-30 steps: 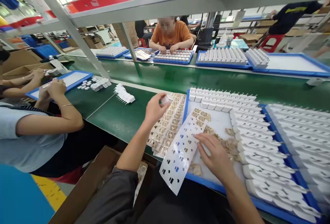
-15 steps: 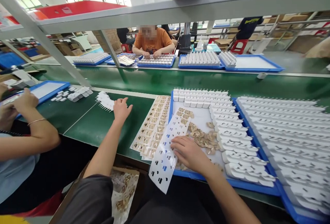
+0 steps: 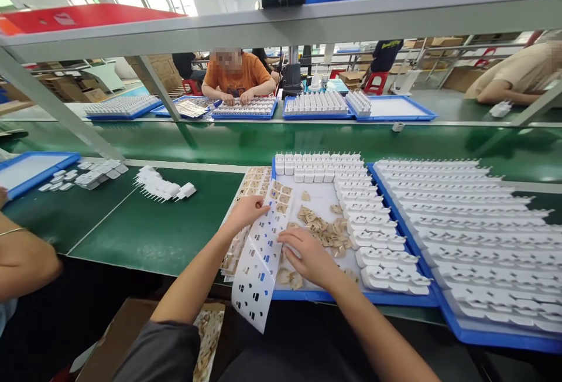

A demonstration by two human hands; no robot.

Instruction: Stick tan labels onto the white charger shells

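Observation:
A long white sticker sheet (image 3: pixel 252 262) with dark cut-out marks lies slanted over the left rim of a blue tray (image 3: pixel 325 295), its lower end hanging past the table edge. Several beige stickers (image 3: pixel 281 194) remain at its top. My left hand (image 3: pixel 246 213) is closed at the sheet's left edge, thumb and forefinger together. At the right edge, the curled fingers of my right hand (image 3: pixel 309 254) grip the sheet. Loose beige pieces (image 3: pixel 327 229) are scattered in the tray beside rows of white housings (image 3: pixel 381 238) with thin pins.
More sticker sheets (image 3: pixel 254 178) are stacked left of the tray. A second blue tray (image 3: pixel 496 338) full of white housings stands at the right. White pieces with pins (image 3: pixel 160 186) lie on the green table (image 3: pixel 175 229). A neighbour's arm (image 3: pixel 26 259) shows at the left; a person in orange (image 3: pixel 239 77) works opposite.
My left hand has moved right, from near the loose white pieces to the sticker sheet. My right hand's fingers have curled at the sheet's edge. The view has shifted right.

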